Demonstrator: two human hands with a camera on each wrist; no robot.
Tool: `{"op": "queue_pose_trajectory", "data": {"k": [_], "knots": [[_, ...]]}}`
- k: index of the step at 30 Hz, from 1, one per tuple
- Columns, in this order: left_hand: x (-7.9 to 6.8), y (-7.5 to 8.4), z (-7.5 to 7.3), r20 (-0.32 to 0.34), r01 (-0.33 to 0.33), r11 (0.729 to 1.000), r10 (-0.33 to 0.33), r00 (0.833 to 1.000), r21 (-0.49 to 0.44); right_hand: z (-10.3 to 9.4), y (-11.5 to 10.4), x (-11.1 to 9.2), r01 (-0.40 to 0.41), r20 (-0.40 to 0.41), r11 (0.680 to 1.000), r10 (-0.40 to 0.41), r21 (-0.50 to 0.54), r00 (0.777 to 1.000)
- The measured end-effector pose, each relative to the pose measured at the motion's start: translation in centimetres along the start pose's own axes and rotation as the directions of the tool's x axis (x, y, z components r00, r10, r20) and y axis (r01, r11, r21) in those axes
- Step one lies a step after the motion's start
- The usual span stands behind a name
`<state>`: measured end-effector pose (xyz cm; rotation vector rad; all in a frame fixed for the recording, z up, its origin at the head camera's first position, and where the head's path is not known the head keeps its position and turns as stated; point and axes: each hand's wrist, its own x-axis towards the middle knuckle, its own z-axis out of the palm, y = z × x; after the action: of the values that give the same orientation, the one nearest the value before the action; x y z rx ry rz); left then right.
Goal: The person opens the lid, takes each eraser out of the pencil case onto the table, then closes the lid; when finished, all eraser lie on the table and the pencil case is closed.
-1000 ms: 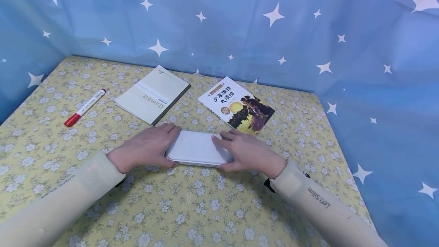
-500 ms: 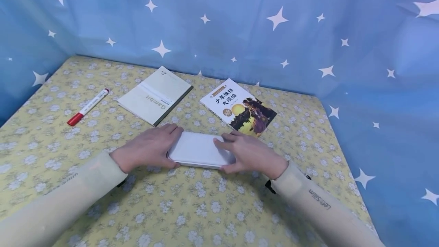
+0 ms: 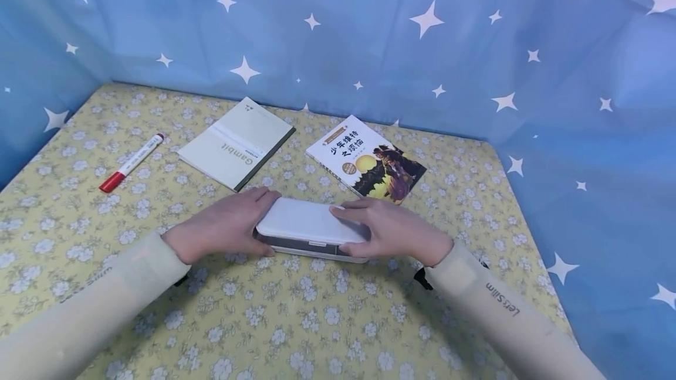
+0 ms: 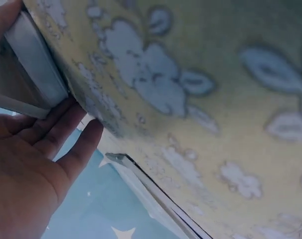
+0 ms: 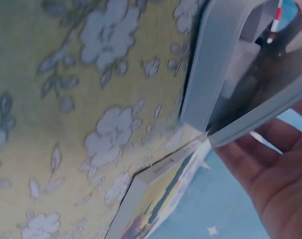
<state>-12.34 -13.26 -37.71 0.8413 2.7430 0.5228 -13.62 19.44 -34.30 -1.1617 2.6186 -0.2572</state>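
A white hinged case (image 3: 298,220) lies on the table between both hands, its lid raised a little along the near side over a dark gap. My left hand (image 3: 224,224) grips its left end, thumb at the front and fingers round the back. The right hand (image 3: 393,228) pinches the lid at the right end, with the thumb at the lid's front edge and a finger on top. In the right wrist view the parted case (image 5: 203,74) shows a dark, shiny inside with pale parts. The left wrist view shows the case's end (image 4: 39,59) near the left fingers.
Behind the case lie a pale notebook (image 3: 237,142) marked "Gambit" and a book with a picture cover (image 3: 364,160). A red-capped white marker (image 3: 132,163) lies at left. The table has a yellow floral cloth (image 3: 296,321); a blue star-patterned curtain (image 3: 369,34) stands behind.
The case was closed in both earlier frames; its lid has now lifted at the near side. My right hand has moved slightly right and up with it. The left hand stays at its end.
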Motion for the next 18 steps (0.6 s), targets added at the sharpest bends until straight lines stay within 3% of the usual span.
{"op": "queue_pose_trajectory", "data": {"k": [6,13,18], "knots": [[-0.7,-0.8,-0.2,0.035,0.019,0.991,-0.015,0.999,-0.131,-0.9,0.1,-1.0,-0.029,-0.009,0.999,0.029,0.029,1.000],[-1.4,-1.2,-0.4,0.003,-0.012,0.975,0.013,1.000,-0.221,-1.4,0.5,-2.2,0.013,-0.224,0.997,-0.030,-0.075,0.974],[-1.3,-1.2,-0.3,0.006,0.032,0.978,-0.031,1.000,-0.205,-1.8,1.0,-2.5,0.039,-0.338,0.994,-0.070,-0.098,0.939]]}}
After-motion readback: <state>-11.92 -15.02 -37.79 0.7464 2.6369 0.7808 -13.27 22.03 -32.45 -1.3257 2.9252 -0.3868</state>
